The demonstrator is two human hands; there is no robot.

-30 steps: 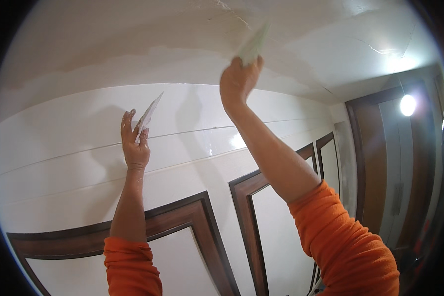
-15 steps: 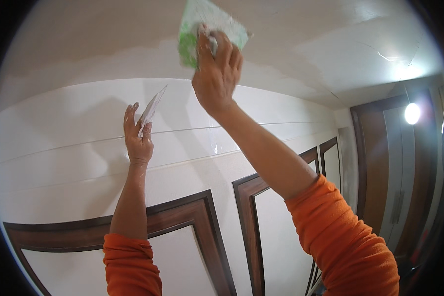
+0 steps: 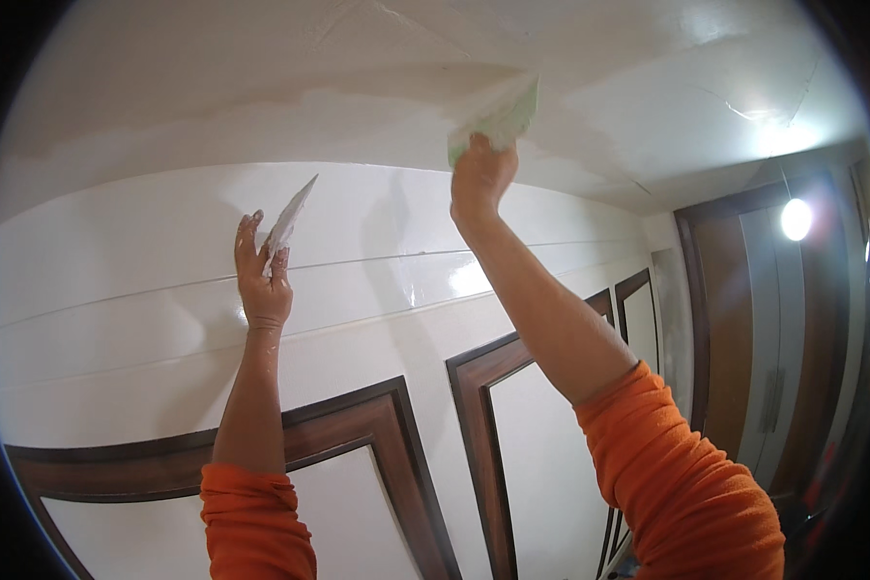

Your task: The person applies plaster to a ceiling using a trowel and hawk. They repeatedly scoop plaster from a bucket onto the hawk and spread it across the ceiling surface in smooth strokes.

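Raised toward the ceiling (image 3: 358, 116), my right hand (image 3: 483, 184) grips a pale green plastering trowel smeared with white, whose flat plate (image 3: 508, 118) is tilted up at the ceiling surface. Whether its edge touches the ceiling is hard to tell. My left hand (image 3: 265, 295) is up in front of the white wall, holding a thin, pointed flat plate (image 3: 292, 211) seen nearly edge-on and coated with white paste. White smears mark the fingers of this hand. Darker, damp-looking patches spread over the ceiling around the trowel.
Dark brown wooden frames (image 3: 358, 425) border white panels on the wall below my hands. A lit bulb (image 3: 797, 219) hangs from the ceiling at the right, in front of a tall cabinet (image 3: 766, 329). A thin ledge runs across the upper wall.
My right hand has swung right and lower in the picture, and the green trowel has turned from broad face to a slanted view. The left hand has shifted only slightly.
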